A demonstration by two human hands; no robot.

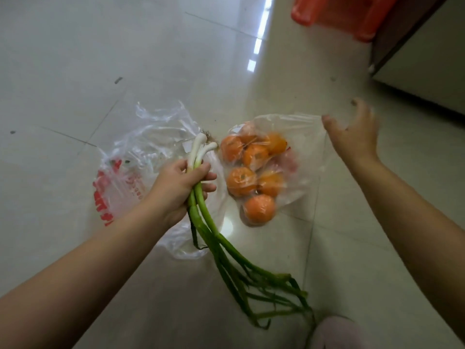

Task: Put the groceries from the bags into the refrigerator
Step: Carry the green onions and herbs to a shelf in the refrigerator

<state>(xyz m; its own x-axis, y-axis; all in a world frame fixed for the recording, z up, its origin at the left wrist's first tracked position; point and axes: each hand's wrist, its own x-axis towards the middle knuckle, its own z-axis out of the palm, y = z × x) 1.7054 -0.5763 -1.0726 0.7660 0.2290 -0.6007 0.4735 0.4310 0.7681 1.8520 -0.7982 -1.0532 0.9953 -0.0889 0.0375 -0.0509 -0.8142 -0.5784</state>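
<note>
My left hand (182, 187) grips a bunch of green onions (216, 235) near their white bulbs, and the long green leaves hang down toward me. Under that hand a clear plastic bag with red print (125, 177) lies crumpled on the tiled floor. To its right lies a clear bag of oranges (256, 172) holding several fruits. My right hand (354, 133) hovers above the far right corner of that bag, its fingers spread and relaxed, holding nothing.
A red plastic stool (342, 13) stands at the top right. Beside it a dark-edged white appliance or cabinet (427, 59) fills the right corner. A pale pink shape (337, 333) shows at the bottom edge. Glossy floor tiles (75, 59) stretch to the left.
</note>
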